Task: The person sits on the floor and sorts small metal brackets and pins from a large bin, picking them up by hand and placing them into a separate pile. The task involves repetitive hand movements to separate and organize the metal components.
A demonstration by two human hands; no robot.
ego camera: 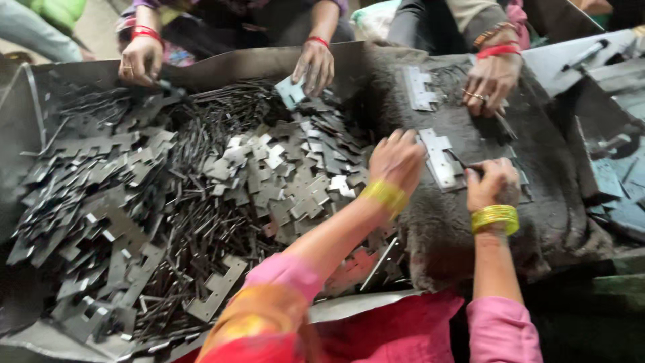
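Note:
My left hand (396, 160) reaches over the edge of a pile of flat metal hinge leaves (269, 175), fingers curled beside a silver hinge plate (438, 158) lying on a dark grey cloth (443, 222). Whether it grips anything is hidden. My right hand (494, 183) rests on the cloth just right of that plate, fingers closed on a thin dark metal pin (468, 166) at the plate's edge. Yellow bangles circle both wrists.
A heap of thin dark pins (201, 222) mixes with the plates across a metal tray (40, 121). Across the tray, other people's hands (314, 67) (140, 59) (490, 81) handle plates; another assembled hinge (418, 87) lies on the cloth. Metal parts (605, 74) lie at right.

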